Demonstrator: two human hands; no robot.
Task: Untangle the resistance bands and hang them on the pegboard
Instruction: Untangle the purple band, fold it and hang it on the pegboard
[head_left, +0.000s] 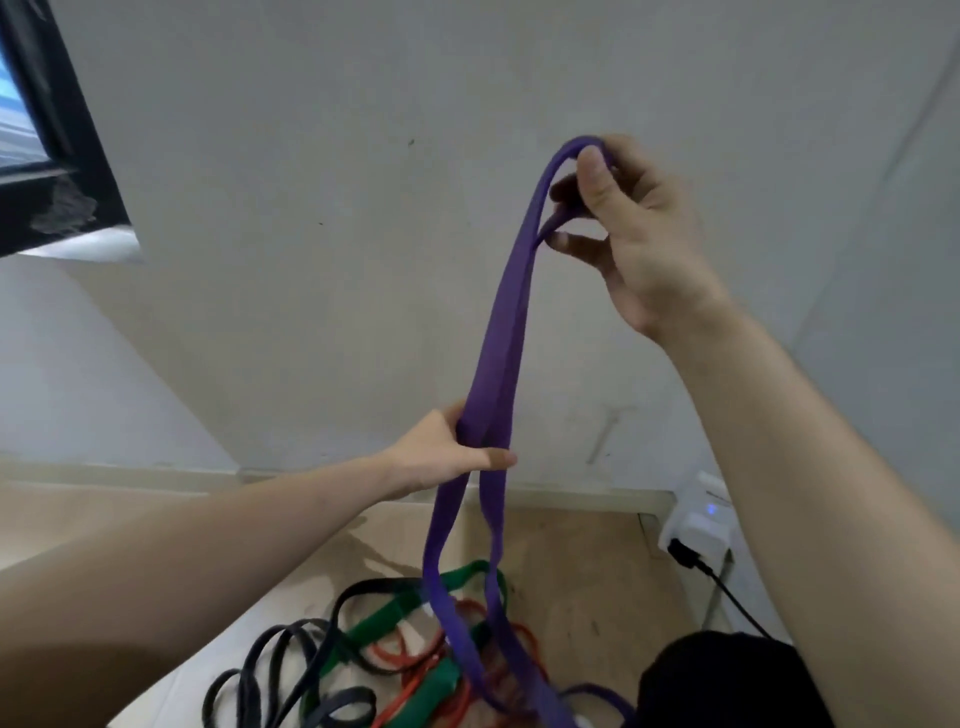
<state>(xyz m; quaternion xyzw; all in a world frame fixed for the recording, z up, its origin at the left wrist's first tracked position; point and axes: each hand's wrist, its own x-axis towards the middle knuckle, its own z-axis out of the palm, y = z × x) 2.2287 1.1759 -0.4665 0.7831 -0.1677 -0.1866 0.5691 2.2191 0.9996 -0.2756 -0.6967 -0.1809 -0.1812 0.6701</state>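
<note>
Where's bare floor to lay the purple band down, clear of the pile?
Bare floor lies between the tangled pile and the white plug box, and left of the pile toward the baseboard. The pile itself is crowded.

Your way to the bare wall (337, 156) ahead is open above and left of the taut purple band (498, 332). Lower down, the heap of black, green and red bands (384, 644) crowds the floor, with a white plug box (698, 525) and its black cable (727, 587) at right.
</note>
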